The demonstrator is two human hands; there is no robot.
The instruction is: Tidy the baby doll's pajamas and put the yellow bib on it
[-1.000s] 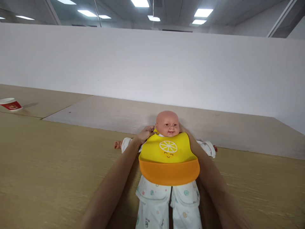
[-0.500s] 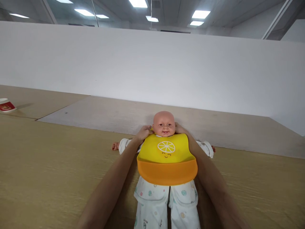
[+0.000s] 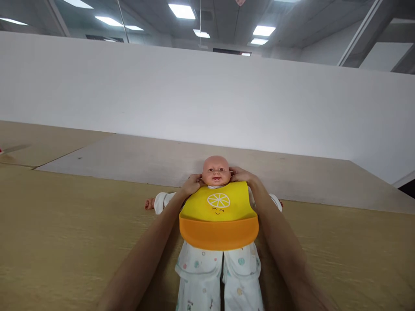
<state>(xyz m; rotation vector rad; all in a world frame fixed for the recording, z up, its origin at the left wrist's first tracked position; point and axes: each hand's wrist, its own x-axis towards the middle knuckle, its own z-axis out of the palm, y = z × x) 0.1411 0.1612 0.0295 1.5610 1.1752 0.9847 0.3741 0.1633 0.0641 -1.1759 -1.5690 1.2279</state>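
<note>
A yellow bib (image 3: 219, 214) with an orange pocket covers the chest of a doll (image 3: 216, 166), just nearer than the fingers of a left hand (image 3: 192, 184) and right hand (image 3: 242, 174). Those fingers bend in beside the doll's neck, their grip impossible to tell, above a wooden tabletop (image 3: 81, 224).

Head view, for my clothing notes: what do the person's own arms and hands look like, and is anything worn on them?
The left forearm and right forearm are bare, with no sleeve, watch or band showing. The left hand and right hand are ungloved. Both are partly hidden, so I cannot rule out rings.
</note>
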